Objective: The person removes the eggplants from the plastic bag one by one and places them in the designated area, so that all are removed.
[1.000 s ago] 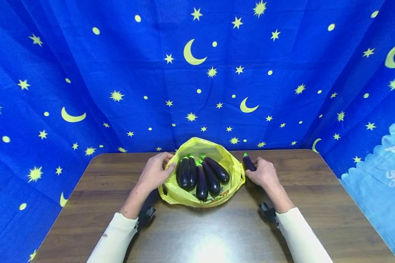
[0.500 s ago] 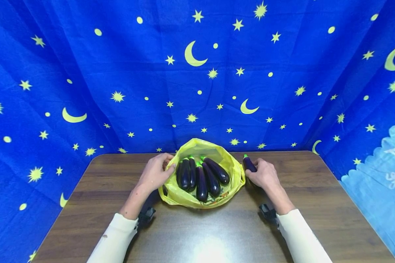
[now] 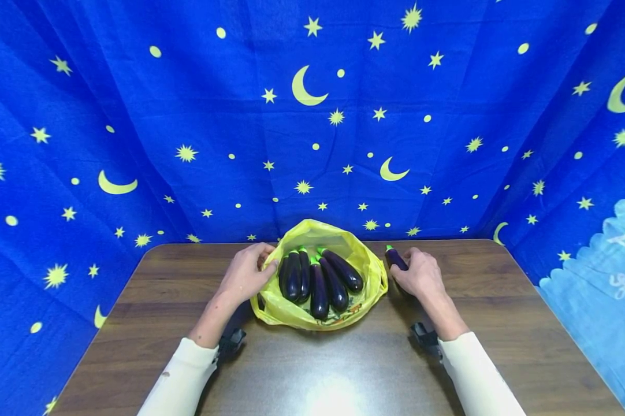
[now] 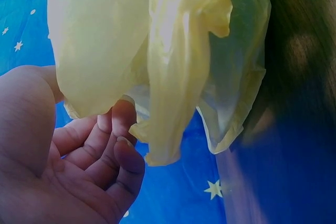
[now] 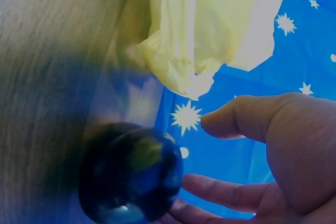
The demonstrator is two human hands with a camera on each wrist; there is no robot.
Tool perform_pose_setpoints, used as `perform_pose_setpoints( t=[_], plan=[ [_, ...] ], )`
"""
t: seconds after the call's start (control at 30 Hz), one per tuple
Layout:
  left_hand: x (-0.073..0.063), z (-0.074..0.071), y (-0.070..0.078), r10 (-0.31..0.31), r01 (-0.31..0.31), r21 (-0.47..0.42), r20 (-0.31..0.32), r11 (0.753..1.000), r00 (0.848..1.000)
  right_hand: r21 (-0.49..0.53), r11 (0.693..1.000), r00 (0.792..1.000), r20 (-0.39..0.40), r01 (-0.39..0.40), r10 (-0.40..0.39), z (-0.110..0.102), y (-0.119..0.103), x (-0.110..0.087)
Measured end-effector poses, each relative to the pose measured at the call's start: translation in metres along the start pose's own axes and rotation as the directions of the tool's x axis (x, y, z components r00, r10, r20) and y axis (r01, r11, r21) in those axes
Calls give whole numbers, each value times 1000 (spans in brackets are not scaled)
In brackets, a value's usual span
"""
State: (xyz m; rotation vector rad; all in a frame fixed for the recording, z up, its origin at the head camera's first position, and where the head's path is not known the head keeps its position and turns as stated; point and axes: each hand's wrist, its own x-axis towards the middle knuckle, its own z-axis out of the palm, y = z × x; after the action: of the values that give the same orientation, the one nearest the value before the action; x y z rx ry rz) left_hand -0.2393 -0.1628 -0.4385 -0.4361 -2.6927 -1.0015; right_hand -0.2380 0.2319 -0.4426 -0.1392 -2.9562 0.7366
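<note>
A yellow plastic bag [image 3: 371, 300] stands with its mouth spread wide, and several glossy purple eggplants [image 3: 319, 292] with green stem ends lie inside. At the bag's left rim, my left hand [image 3: 245, 274] pinches the plastic, thumb on the inner side and fingers outside. In the left wrist view its fingers [image 4: 123, 119] curl beneath the hanging edge. One more eggplant [image 3: 395, 257] lies on the table right of the bag. My right hand [image 3: 419, 274] is at this eggplant; in the right wrist view its fingers reach the eggplant [image 5: 131, 177] while the thumb [image 5: 226, 118] stands apart from it.
The wooden table [image 3: 499, 323] runs back to a blue curtain [image 3: 214, 104] printed with moons and stars. A light blue cloth [image 3: 609, 289] hangs at the right. Black wrist devices sit under both wrists.
The right hand and the eggplant beside it have shifted very slightly to the right. The left hand and the bag keep their place.
</note>
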Motion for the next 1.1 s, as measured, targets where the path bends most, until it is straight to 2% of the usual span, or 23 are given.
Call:
perform_pose_setpoints(
  t=[0.27,0.6,1.1],
  plan=[
    [0,0,0,8,-8,3,-2,1000,1000,14,999,997,-54,50,-50,-7,-9,-4],
    [0,1,1,9,-9,0,3,1000,1000,61,989,983,-138,132,-123,-11,-25,-12],
    [0,1,2,-10,10,-3,19,1000,1000,119,952,943,-220,281,-250,-7,-49,-29]
  ],
)
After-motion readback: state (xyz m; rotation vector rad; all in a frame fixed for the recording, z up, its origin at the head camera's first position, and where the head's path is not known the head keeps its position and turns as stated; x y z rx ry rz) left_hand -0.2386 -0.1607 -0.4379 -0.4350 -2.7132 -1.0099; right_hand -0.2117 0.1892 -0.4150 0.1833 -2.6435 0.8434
